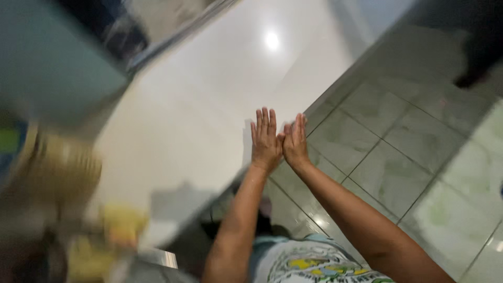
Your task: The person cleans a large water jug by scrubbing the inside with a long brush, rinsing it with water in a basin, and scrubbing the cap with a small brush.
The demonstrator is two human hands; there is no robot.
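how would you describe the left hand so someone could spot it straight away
Start at the big white counter that fills the middle of the view, beside the grey tiled floor. Two bare hands are raised together at the counter's edge, thumbs touching. The left hand is the one over the white surface, fingers straight up and empty; the right hand sits over the tiles.

Left hand (265, 140) and right hand (295, 141), flat, fingers extended, thumbs touching, over white countertop (199, 105) edge.
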